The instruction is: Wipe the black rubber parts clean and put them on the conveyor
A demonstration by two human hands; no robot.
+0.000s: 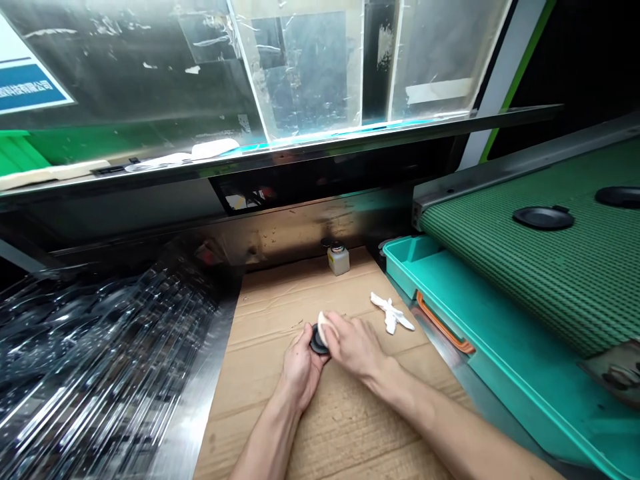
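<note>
Over the cardboard sheet, my left hand grips a round black disc-shaped part by its edge. My right hand pinches a white cloth and presses it against the face of that part. The fingers of the right hand cover much of the disc. To the right of my hands, a crumpled white cloth lies on the cardboard. Beyond them stands a small whitish bottle with a dark top.
A green conveyor belt on the right carries black round parts. Below it sits a teal bin with an orange handle. Stacked clear plastic trays fill the left side. A metal ledge runs across the back.
</note>
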